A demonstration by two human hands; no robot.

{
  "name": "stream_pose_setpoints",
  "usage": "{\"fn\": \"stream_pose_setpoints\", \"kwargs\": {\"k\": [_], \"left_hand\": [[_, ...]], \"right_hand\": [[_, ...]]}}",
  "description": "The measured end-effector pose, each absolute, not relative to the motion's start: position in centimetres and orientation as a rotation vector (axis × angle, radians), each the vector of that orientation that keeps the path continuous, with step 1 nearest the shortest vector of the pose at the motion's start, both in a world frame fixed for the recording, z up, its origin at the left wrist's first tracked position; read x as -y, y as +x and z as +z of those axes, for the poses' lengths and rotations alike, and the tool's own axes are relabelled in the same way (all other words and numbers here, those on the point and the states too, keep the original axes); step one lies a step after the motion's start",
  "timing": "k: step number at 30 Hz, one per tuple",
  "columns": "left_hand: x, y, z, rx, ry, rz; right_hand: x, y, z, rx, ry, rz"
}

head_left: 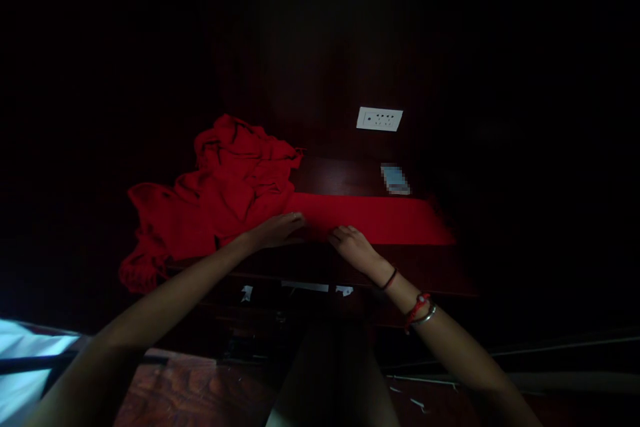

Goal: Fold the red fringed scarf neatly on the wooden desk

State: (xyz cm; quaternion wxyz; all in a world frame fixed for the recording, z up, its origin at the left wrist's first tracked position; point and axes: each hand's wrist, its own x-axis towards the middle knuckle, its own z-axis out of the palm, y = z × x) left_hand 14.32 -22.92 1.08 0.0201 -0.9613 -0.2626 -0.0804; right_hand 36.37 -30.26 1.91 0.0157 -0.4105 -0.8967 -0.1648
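Lying smooth, the red strip adjoins unsmoothed red cloth. Left hand and right hand half-curl over the strip; grip unclear.

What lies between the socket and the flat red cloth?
In the head view, a pixelated, phone-like thing lies on the dark tabletop between the socket and the cloth.

- Deep shadow swallows the edges of a dim room.
- A white socket panel stands out in the darkness behind a dark, reddish table, its top catching a faint sheen.
- Reddish, wood-grained floor shows below, beside a bright, bluish-white patch at lower left.
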Motion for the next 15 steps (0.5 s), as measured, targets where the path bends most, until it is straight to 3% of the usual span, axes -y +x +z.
{"fn": "stream_pose_setpoints", "kwargs": {"k": [8, 15], "left_hand": [[23.7, 13.6, 1.9, 0.677, -2.793, 0.037], [25.0, 14.9, 1.3, 0.852, -2.696, -0.107]], "right_hand": [[29.2, 36.3, 1.0, 2.766, -1.253, -0.536], [29.2, 35.5, 1.7, 2.667, -1.298, -0.461]]}}
